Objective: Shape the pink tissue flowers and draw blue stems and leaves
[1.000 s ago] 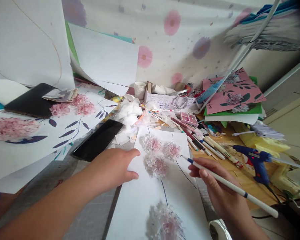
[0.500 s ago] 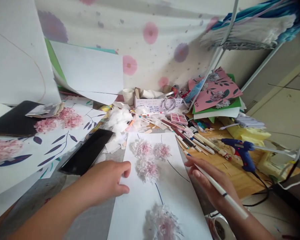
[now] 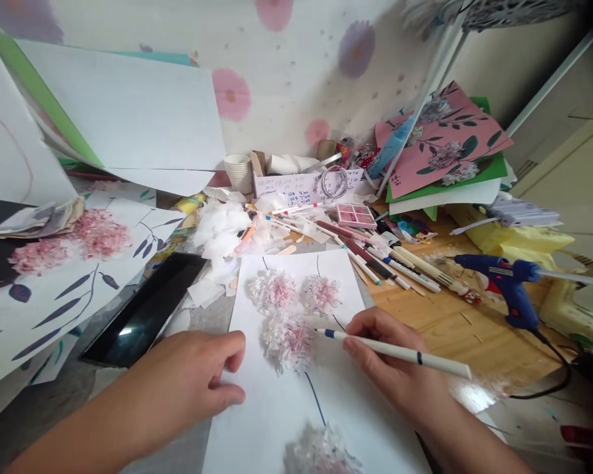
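Observation:
My right hand (image 3: 388, 352) is closed around a white marker pen (image 3: 439, 364) with dark blue bands. Its thin tip points left, just above the white sheet (image 3: 257, 434) and close to a pink-and-white tissue flower cluster (image 3: 289, 339). Two similar clusters, a left one (image 3: 275, 289) and a right one (image 3: 321, 293), sit higher on the sheet, and another (image 3: 323, 454) lies at the bottom. Dark blue stem lines run between them. My left hand (image 3: 197, 372) rests at the sheet's left edge, holding nothing, fingers curled and thumb apart from the index finger.
A black phone (image 3: 145, 309) lies left of the sheet. Beyond it is finished-looking flower artwork (image 3: 74, 309). At the back are white tissue scraps (image 3: 222, 227), paper cups (image 3: 238, 174) and several pens. A blue glue gun (image 3: 514, 280) with its cable lies on the right.
My right hand has come in from the right edge over the sheet, turning the pen so its tip points left. My left hand stays at the sheet's left edge. The view has tilted down.

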The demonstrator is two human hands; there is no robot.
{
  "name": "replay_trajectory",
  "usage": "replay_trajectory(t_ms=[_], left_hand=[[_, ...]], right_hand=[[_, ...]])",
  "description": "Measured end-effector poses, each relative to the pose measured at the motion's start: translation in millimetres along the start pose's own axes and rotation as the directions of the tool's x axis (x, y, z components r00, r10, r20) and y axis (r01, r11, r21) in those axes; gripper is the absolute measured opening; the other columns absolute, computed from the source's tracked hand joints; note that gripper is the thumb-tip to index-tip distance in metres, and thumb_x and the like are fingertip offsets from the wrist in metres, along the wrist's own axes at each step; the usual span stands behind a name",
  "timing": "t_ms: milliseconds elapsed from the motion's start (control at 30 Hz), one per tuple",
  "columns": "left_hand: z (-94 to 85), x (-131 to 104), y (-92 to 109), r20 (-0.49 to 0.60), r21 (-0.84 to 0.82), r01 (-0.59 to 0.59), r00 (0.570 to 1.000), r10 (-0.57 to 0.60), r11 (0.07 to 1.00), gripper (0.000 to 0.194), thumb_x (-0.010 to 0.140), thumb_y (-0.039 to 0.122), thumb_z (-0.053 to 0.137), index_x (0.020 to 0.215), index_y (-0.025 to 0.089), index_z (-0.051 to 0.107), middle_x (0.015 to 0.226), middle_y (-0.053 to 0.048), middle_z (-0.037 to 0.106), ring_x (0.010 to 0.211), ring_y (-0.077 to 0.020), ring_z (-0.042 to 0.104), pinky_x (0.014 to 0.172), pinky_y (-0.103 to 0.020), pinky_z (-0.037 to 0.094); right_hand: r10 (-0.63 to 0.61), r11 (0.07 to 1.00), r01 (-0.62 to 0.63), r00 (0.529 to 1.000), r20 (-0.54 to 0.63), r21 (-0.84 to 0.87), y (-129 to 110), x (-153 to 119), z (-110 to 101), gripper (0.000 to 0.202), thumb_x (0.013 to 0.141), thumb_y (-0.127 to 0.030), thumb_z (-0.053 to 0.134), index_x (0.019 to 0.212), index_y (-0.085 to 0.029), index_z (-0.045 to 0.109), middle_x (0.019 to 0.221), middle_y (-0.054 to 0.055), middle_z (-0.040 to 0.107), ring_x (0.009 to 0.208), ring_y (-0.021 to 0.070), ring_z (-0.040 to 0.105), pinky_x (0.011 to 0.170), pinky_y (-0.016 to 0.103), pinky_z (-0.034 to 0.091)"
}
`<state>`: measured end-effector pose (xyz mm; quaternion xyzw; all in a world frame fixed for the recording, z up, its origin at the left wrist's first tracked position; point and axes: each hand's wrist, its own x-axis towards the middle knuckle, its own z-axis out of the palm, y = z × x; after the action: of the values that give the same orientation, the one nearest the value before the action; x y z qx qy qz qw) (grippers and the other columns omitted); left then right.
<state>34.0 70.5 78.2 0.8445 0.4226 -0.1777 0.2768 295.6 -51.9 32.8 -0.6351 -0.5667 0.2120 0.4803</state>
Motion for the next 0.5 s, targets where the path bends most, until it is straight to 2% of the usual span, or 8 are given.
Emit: replay_trajectory(t_ms=[100, 333, 500], left_hand=[[0.9, 0.6, -1.3, 0.015, 0.03, 0.001, 1.0, -0.002, 1.0, 0.02, 0.082, 0.041, 0.06, 0.083, 0.025, 0.049, 0.064, 0.003, 0.06, 0.064, -0.0205, 0.053, 0.059, -0.032, 0.025], [4.3, 3.7, -4.5, 0.008, 0.054, -0.003, 1.0, 0.003, 0.999, 0.019, 0.082, 0.04, 0.059, 0.083, 0.025, 0.048, 0.064, 0.004, 0.059, 0.063, -0.0197, 0.053, 0.058, -0.032, 0.025], [2.9, 3.0, -1.4, 0.028, 0.051, 0.02, 0.999, -0.022, 0.998, 0.018, 0.081, 0.039, 0.059, 0.082, 0.025, 0.048, 0.065, 0.004, 0.06, 0.064, -0.0199, 0.054, 0.058, -0.032, 0.024]], right_hand=[[-0.027, 0.998, 0.029, 0.999, 0.028, -0.062, 0.6, -2.4, 0.0, 0.014, 0.092, -0.031, 0.066, 0.08, -0.023, 0.065, 0.059, -0.003, 0.064, 0.05, 0.013, 0.056, 0.048, 0.025, 0.039], [-0.086, 0.984, 0.085, 0.996, 0.002, -0.155, 0.9, -3.9, 2.2, 0.014, 0.095, -0.03, 0.063, 0.082, -0.024, 0.063, 0.06, -0.004, 0.063, 0.049, 0.0126, 0.056, 0.048, 0.024, 0.04], [-0.081, 0.985, 0.087, 0.996, 0.046, -0.15, -0.5, -8.0, -0.4, 0.019, 0.097, -0.034, 0.062, 0.08, -0.024, 0.063, 0.061, -0.003, 0.064, 0.052, 0.0138, 0.059, 0.05, 0.024, 0.044]])
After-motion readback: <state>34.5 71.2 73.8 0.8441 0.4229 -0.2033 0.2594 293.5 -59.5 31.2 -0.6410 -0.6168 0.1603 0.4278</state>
